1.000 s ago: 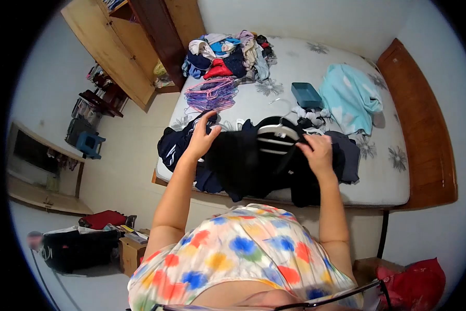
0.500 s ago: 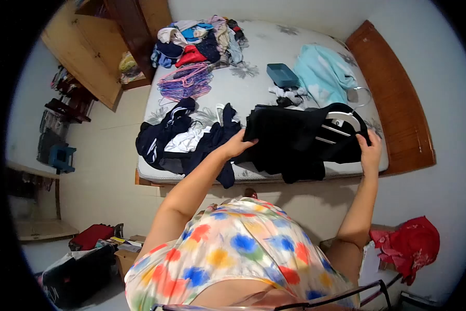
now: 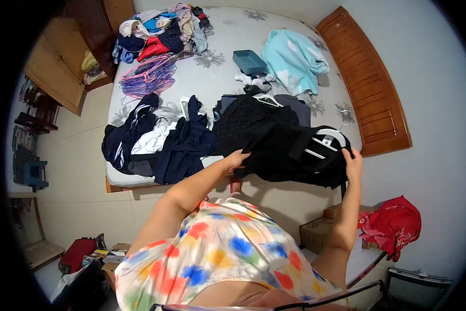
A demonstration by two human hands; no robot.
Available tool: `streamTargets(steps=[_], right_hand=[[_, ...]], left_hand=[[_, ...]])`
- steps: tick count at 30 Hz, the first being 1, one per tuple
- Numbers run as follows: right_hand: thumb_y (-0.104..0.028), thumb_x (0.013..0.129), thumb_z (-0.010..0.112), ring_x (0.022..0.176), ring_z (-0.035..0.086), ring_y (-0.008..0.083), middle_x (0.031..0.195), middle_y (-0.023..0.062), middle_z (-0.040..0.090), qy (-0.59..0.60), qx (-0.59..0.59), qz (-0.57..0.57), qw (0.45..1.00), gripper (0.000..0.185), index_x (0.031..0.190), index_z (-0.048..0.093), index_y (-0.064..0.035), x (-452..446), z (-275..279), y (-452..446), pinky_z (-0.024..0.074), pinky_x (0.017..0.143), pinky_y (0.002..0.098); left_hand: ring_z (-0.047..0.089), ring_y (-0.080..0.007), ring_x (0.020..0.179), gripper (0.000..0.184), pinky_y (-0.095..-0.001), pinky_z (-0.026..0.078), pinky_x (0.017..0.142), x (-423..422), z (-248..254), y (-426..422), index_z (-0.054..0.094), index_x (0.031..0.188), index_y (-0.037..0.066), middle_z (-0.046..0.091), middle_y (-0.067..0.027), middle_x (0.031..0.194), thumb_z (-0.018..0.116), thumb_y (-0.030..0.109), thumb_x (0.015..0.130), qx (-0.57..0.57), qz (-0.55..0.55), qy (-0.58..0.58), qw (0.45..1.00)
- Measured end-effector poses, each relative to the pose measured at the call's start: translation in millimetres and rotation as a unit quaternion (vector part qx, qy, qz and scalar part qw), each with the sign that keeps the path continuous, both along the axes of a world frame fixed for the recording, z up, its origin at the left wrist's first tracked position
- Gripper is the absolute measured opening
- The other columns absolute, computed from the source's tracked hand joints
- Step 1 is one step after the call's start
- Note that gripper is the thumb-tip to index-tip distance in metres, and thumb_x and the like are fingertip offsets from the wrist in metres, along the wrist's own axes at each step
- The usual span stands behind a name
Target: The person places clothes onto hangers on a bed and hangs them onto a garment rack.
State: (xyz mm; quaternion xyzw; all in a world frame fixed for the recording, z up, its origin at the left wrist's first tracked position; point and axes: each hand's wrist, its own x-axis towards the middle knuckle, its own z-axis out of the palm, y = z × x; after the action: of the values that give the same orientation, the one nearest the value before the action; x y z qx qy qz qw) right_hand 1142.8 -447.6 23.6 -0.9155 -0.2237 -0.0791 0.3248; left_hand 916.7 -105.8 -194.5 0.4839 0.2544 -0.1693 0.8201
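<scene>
A black shirt (image 3: 279, 158) is stretched sideways between my hands over the near edge of the bed. My left hand (image 3: 236, 160) grips its left end, fingers closed on the cloth. On the other end, beside the neck opening, my right hand (image 3: 353, 165) is closed on the fabric. A white hanger (image 3: 336, 136) sits inside that neck opening, its hook pointing up and right. Just behind lies another black garment (image 3: 248, 118) on its own white hanger. To the left of my left hand is a dark navy garment (image 3: 184, 150).
The patterned mattress (image 3: 228, 31) also bears a clothes heap (image 3: 160, 39), pink and purple hangers (image 3: 147, 78), a teal tray (image 3: 249, 62) and a light blue blanket (image 3: 295, 62). A wooden headboard (image 3: 368, 83) stands right. Cardboard boxes (image 3: 316, 236) and a red cloth (image 3: 393, 220) are near my right arm.
The shirt has come toward me and lower, uncovering the black garment behind it. Both hands keep their hold. The whole view has shifted, so the bed appears further left.
</scene>
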Motion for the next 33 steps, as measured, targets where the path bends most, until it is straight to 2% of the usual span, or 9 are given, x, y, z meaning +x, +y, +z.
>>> streamTargets(steps=[4,7,9,13,17,19,23,27,33], right_hand=[[-0.028,0.081,0.071,0.093,0.061,0.024,0.099,0.0163,0.066,0.092,0.022,-0.003,0.996,0.043,0.108,0.063,0.0042,44,-60,18,0.0453,0.085,0.0331],[-0.029,0.082,0.071,0.089,0.061,0.0205,0.098,0.0153,0.067,0.209,0.053,0.031,0.976,0.043,0.107,0.063,0.0049,84,-99,50,0.0463,0.082,0.031],[-0.029,0.082,0.071,0.089,0.061,0.0191,0.097,0.0127,0.068,0.226,0.061,0.046,0.971,0.042,0.107,0.064,0.0041,140,-185,55,0.0468,0.081,0.0307],[-0.031,0.083,0.07,0.09,0.063,0.0211,0.099,0.0124,0.069,0.301,0.045,0.054,0.951,0.04,0.107,0.065,0.0016,184,-239,111,0.0468,0.082,0.0326],[-0.034,0.082,0.07,0.102,0.061,0.0232,0.112,0.016,0.065,0.369,0.018,0.059,0.927,0.053,0.116,0.06,0.0037,235,-293,158,0.0443,0.089,0.033],[-0.038,0.082,0.07,0.108,0.059,0.024,0.117,0.0173,0.062,0.399,-0.021,0.085,0.913,0.057,0.12,0.059,0.0026,258,-309,182,0.0431,0.092,0.0333],[-0.05,0.081,0.063,0.115,0.055,0.0318,0.123,0.0185,0.059,0.404,-0.092,0.093,0.905,0.064,0.124,0.058,-0.0021,291,-361,222,0.0375,0.1,0.0389],[-0.054,0.082,0.059,0.12,0.051,0.0333,0.128,0.0162,0.056,0.386,-0.179,0.049,0.904,0.066,0.127,0.056,-0.006,296,-376,254,0.0321,0.104,0.0423],[-0.043,0.08,0.067,0.114,0.055,0.0298,0.12,0.0107,0.061,0.378,-0.153,-0.005,0.913,0.049,0.118,0.062,-0.0115,295,-393,265,0.0375,0.099,0.0412]], left_hand=[[0.056,-0.0203,0.102,0.038,-0.0387,0.048,0.085,11,-54,14,0.047,0.131,0.012,0.059,-0.0055,0.116,0.049,0.027,0.096,0.042,0.02,0.059,0.997],[0.058,-0.0178,0.083,0.031,-0.0322,0.046,0.076,16,-81,28,0.056,0.12,0.005,0.063,-0.006,0.09,0.05,0.022,0.095,0.065,0.088,0.043,0.993],[0.059,-0.0206,0.093,0.035,-0.0307,0.045,0.085,24,-102,42,0.055,0.122,0.0,0.064,-0.0105,0.104,0.054,0.021,0.093,0.136,0.09,0.048,0.985],[0.058,-0.0264,0.109,0.058,-0.0316,0.043,0.095,41,-63,68,0.047,0.127,-0.011,0.059,-0.0208,0.121,0.062,0.03,0.089,0.255,0.074,0.143,0.954],[0.058,-0.0211,0.101,0.053,-0.0309,0.044,0.089,63,-83,94,0.05,0.127,-0.005,0.061,-0.0135,0.114,0.061,0.032,0.09,0.276,0.1,0.189,0.937],[0.058,-0.0192,0.099,0.05,-0.0303,0.045,0.086,79,-46,100,0.05,0.128,-0.002,0.062,-0.0122,0.111,0.06,0.03,0.091,0.262,0.146,0.178,0.937],[0.058,-0.0161,0.097,0.042,-0.0281,0.045,0.081,77,-103,105,0.047,0.133,0.005,0.063,-0.0102,0.112,0.055,0.017,0.093,0.2,0.2,0.2,0.938],[0.058,-0.0194,0.101,0.037,-0.0309,0.045,0.09,80,-116,101,0.049,0.129,0.004,0.061,-0.0095,0.116,0.053,0.008,0.092,0.104,0.193,0.182,0.959],[0.056,-0.0142,0.097,0.027,-0.0274,0.044,0.088,76,-116,93,0.058,0.117,0.004,0.062,-0.0041,0.106,0.056,0.008,0.091,0.158,0.2,0.193,0.948]])
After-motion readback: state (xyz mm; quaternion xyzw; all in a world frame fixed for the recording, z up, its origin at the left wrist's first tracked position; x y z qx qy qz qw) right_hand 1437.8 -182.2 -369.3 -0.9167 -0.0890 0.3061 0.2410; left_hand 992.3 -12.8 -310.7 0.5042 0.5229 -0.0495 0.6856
